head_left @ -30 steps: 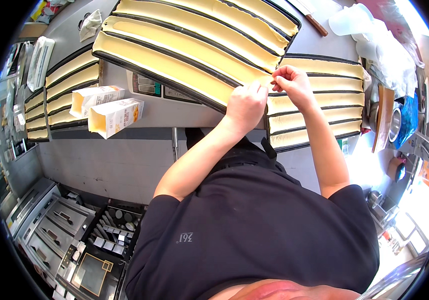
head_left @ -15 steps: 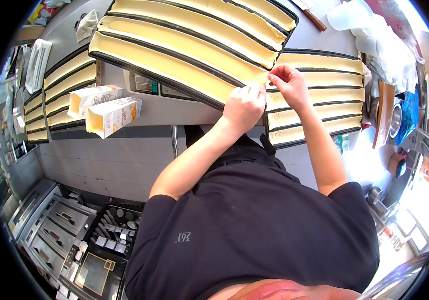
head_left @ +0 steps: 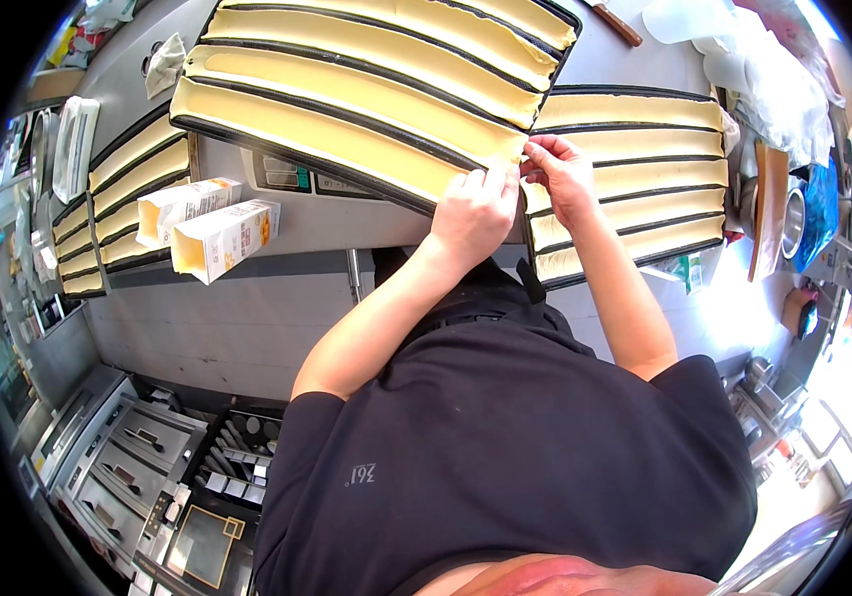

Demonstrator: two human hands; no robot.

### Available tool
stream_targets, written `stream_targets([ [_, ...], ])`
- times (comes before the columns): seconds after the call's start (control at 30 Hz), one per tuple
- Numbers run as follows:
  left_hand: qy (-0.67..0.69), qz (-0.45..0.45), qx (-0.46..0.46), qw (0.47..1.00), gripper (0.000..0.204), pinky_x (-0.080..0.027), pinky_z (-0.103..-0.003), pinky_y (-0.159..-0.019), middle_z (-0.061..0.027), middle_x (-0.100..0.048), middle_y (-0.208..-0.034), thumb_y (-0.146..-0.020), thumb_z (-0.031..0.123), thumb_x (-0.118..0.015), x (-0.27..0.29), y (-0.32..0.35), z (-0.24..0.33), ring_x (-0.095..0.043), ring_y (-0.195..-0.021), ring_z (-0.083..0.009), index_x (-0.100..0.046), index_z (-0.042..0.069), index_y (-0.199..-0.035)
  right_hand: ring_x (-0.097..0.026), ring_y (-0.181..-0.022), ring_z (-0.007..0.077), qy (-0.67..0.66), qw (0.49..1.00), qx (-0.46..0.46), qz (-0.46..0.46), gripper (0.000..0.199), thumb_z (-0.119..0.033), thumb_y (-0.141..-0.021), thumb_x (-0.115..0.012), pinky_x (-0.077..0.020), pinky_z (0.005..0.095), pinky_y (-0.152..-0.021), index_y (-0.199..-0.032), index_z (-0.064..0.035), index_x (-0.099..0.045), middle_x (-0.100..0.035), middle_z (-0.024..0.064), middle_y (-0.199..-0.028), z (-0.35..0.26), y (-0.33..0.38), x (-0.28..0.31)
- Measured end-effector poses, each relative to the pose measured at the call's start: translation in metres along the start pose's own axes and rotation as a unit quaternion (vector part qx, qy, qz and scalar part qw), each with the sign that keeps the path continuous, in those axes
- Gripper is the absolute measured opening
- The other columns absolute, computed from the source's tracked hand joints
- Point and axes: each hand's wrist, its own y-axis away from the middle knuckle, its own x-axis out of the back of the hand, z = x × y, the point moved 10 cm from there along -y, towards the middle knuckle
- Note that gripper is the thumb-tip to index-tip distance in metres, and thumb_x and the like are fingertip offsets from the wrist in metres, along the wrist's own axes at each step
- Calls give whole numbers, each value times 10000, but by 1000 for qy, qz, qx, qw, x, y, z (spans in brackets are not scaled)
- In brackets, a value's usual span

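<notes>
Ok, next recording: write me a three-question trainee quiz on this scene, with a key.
1. True or false: the bare left hand and bare right hand are close together near a corner of the large black tray with yellow-lined channels.
2. How many open white cardboard cartons show left of the hands?
3. Which lies beside that tray's upper-right corner: (a) red bowl, (b) slim brown handle, (c) green bottle?

Key: 1 true; 2 two; 3 b.

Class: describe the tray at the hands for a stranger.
Find the grey table, then the open cartons. Beyond them, rightward, lies a black tray with yellow-lined channels. Unlike neighbouring trays, it partly hides a keypad and has the left hand at one corner.
</notes>
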Motion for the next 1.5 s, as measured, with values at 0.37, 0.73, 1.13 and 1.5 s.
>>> stream_targets([
  [0.37, 2, 6, -6, 1000, 382, -578, -380, -724, -76, -685, -971, -961, 174, -702, -5, 2, 1, -712, -827, -236, -782, 38, -1309, -701, -756, 94, -87, 996, -26, 9, 158, -175, -1086, -796, -541, 245, -681, -1184, -53, -771, -766, 6, -961, 16, 5, -7],
  [0.73, 4, 19, -6, 1000, 336, -564, -379, -700, -71, -678, -951, -992, 193, -718, -4, 3, 1, -708, -803, -230, -793, 54, -1288, -706, -829, 71, -89, 996, -10, -5, 156, -151, -1058, -829, -552, 241, -695, -1186, -96, -757, -765, -22, -997, 19, 15, -16],
  [1.13, 10, 31, -8, 999, 352, -560, -384, -694, -70, -685, -969, -986, 224, -753, -4, 5, 0, -706, -791, -228, -797, 59, -1294, -706, -806, 80, -154, 987, -37, -24, 128, -178, -1090, -797, -572, 250, -697, -1179, -93, -760, -761, -19, -971, 30, 18, -19],
  [1.5, 142, 21, 48, 988, 349, -580, -428, -713, -96, -679, -928, -991, 232, -784, 20, 8, -12, -718, -793, -301, -793, 30, -1276, -716, -852, 128, -178, 980, -52, -69, 108, -155, -1139, -713, -578, 283, -744, -1195, -64, -730, -762, 32, -1015, 45, 18, -16],
])
